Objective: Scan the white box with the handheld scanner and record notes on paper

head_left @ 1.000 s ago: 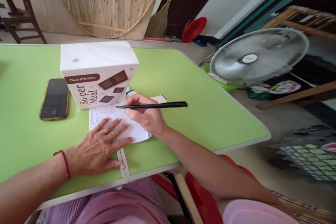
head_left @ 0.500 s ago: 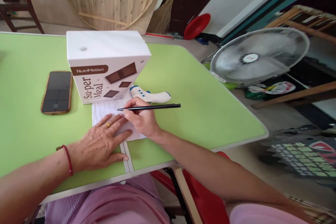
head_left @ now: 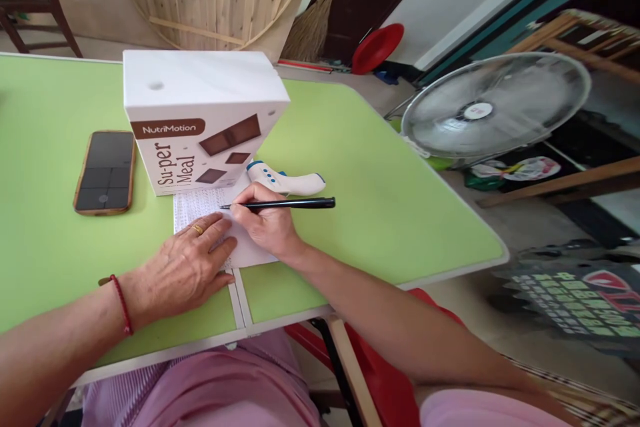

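Observation:
My right hand (head_left: 267,221) grips a black pen (head_left: 305,203), its tip on a sheet of paper (head_left: 253,248) at the end of some small dense handwriting. Part of the sheet is hidden under both hands. Flat on the sheet's lower left and the table lies my left hand (head_left: 187,267), fingers stretched out, with a ring and a red cord bracelet. Just behind the paper stands a white NutriMotion box (head_left: 205,83). A white and blue infrared thermometer (head_left: 290,181) rests to the right of the box, beyond my right hand.
A phone (head_left: 105,173) with a dark screen lies left of the box on the green table (head_left: 400,213). Past the table's right edge is a fan (head_left: 495,107). A red stool (head_left: 380,367) shows below the front edge. A broom (head_left: 313,27) leans at the back.
My left hand has slid slightly left and its fingers are drawn closer together. The pen has tilted a little, and its rear end sits further left. The view has shifted slightly.

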`<action>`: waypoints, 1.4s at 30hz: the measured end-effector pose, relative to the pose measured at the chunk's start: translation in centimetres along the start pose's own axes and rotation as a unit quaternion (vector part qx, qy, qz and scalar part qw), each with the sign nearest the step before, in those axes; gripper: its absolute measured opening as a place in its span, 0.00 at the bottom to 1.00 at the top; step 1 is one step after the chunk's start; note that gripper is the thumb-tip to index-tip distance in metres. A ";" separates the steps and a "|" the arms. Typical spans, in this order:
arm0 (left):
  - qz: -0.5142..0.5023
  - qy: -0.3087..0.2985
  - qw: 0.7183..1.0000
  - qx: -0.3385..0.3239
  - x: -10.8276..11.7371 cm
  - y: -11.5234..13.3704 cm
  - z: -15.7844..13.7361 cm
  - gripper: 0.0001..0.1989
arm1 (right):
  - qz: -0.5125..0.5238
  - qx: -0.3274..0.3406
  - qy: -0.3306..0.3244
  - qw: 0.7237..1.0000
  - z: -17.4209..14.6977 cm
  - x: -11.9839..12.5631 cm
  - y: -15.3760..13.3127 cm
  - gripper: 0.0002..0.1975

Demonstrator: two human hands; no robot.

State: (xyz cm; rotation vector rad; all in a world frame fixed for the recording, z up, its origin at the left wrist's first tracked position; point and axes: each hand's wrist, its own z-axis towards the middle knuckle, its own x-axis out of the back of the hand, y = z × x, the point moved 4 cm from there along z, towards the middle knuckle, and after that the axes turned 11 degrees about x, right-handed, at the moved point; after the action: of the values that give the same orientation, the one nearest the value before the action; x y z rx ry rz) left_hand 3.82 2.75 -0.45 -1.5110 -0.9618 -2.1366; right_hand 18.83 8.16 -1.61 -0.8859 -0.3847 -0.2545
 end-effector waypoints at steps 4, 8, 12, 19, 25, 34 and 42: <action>0.002 -0.002 1.000 -0.001 0.1 0.1 0.1 0.12 | -0.003 0.010 0.001 1.000 0.0 0.0 -0.1 0.05; -0.027 0.000 1.000 0.004 0.2 0.1 0.2 0.12 | -0.016 0.015 -0.013 1.000 0.1 -0.1 -0.1 0.05; -0.041 0.000 0.999 0.006 0.1 0.0 0.1 0.12 | -0.022 0.016 -0.018 0.999 0.1 -0.1 -0.1 0.06; -0.014 0.001 1.000 -0.002 0.1 0.1 0.2 0.13 | -0.019 0.011 -0.018 1.000 0.1 -0.1 -0.1 0.06; 0.006 0.010 1.000 -0.011 0.1 0.0 0.1 0.14 | 0.003 0.015 0.003 1.000 0.0 0.0 0.0 0.05; 0.012 0.009 1.000 -0.015 0.1 0.1 0.2 0.14 | -0.018 0.014 0.000 1.000 0.0 0.1 0.0 0.05; 0.008 0.014 1.000 -0.023 0.0 0.0 0.0 0.15 | 0.003 0.011 0.001 1.000 0.1 0.1 0.0 0.06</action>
State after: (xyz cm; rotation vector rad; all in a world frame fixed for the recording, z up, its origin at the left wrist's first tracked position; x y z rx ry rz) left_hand 3.82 2.80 -0.45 -1.5018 -0.8937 -2.1762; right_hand 18.86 8.21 -1.54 -0.8655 -0.3822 -0.2458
